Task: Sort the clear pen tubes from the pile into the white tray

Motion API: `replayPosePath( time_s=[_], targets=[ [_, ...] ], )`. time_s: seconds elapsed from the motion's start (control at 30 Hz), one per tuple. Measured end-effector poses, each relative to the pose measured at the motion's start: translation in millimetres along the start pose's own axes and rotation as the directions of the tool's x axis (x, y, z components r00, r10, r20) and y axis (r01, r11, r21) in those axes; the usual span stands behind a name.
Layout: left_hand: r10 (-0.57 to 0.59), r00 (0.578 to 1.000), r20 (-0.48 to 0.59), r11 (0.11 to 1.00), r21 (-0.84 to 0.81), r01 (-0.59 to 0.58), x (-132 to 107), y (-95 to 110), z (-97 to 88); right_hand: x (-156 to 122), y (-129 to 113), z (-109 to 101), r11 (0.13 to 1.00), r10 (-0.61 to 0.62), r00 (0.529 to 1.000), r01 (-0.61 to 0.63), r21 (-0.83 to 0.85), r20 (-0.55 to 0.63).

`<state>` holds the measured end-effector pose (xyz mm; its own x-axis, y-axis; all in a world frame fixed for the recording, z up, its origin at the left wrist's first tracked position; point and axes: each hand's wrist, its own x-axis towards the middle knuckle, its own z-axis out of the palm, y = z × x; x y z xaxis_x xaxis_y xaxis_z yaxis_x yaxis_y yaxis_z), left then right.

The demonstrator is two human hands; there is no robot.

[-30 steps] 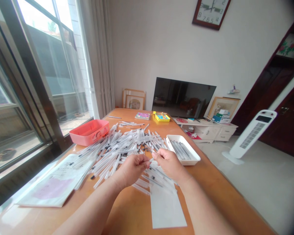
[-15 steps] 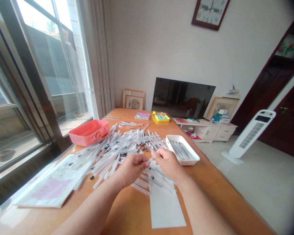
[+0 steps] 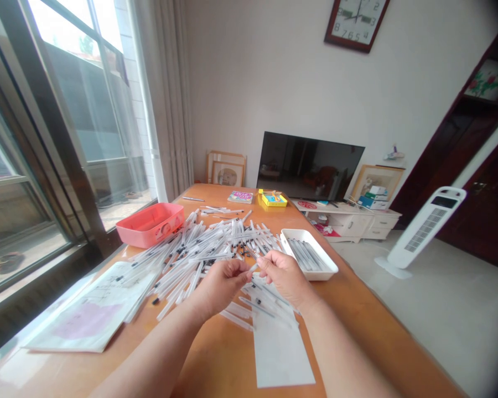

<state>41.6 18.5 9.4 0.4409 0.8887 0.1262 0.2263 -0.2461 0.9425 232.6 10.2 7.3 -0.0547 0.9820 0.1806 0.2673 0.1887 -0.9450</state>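
My left hand (image 3: 228, 281) and my right hand (image 3: 285, 274) meet above the near edge of the pile. Between their fingertips is a translucent pen barrel (image 3: 254, 267), pinched by both hands. A thin piece sticks out past my right fingers, too small to make out. The loose pen parts (image 3: 203, 246), clear tubes and black caps, spread in front of and under my hands. To the right of my right hand stands a white tray (image 3: 333, 271) holding several grey pens (image 3: 306, 254). Below the hands a white paper sheet (image 3: 282, 354) lies partly under loose tubes.
A red plastic basket (image 3: 135, 239) stands at the left by the window. Papers (image 3: 83, 320) lie at the near left. Farther back on the wooden table (image 3: 216, 359) are a pen (image 3: 193, 199), a booklet (image 3: 240, 197) and a yellow box (image 3: 274, 199). A tower fan (image 3: 425, 229) stands right.
My hands have moved slightly apart, and a little more of the barrel shows between my fingertips. Everything else on the table has stayed put.
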Motion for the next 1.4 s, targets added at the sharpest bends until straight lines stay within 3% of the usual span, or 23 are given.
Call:
replayPosePath(
  time_s=[0.1, 0.23, 0.5, 0.67, 0.87, 0.93, 1.2, 1.4],
  targets=[
    [0.01, 0.999, -0.046, 1.0, 0.006, -0.01, 0.5, 0.8, 0.3, 1.4, 2.4, 4.8, 1.0, 0.009, 0.999, -0.008, 0.016, -0.041],
    [-0.027, 1.0, -0.002, 0.999, -0.045, 0.027, -0.2, 3.2, -1.4, 2.3, 3.2, 6.5, 0.994, 0.008, 1.0, -0.008, 0.107, 0.007],
    [-0.219, 0.972, 0.09, 0.961, -0.153, 0.231, -6.8, 12.9, -6.1, 1.1, -0.8, 3.5, 0.984, 0.007, 0.999, 0.001, 0.179, -0.046],
    [-0.14, 0.98, 0.139, 0.971, -0.176, 0.164, -8.5, 10.0, -9.8, 1.5, -1.3, 5.7, 0.962, 0.049, 0.997, -0.031, 0.271, -0.057],
    [-0.028, 0.998, -0.049, 0.996, -0.089, 0.024, -2.1, 5.4, -2.0, 3.3, 0.0, 7.6, 0.947, 0.1, 0.992, -0.07, 0.315, -0.08],
    [-0.026, 0.998, -0.053, 0.997, -0.068, 0.022, -2.0, 6.7, -1.7, 3.4, 0.1, 7.7, 0.937, 0.103, 0.991, -0.068, 0.343, -0.087],
    [-0.146, 0.982, 0.116, 0.98, -0.122, 0.16, -7.7, 6.4, -7.4, 3.0, -2.1, 12.1, 0.928, 0.067, 0.992, -0.022, 0.371, -0.11],
    [-0.035, 0.999, 0.011, 0.999, -0.034, 0.036, -1.7, -1.1, -5.2, 2.8, -1.1, 14.2, 0.937, 0.093, 0.99, -0.051, 0.345, -0.108]
  ],
)
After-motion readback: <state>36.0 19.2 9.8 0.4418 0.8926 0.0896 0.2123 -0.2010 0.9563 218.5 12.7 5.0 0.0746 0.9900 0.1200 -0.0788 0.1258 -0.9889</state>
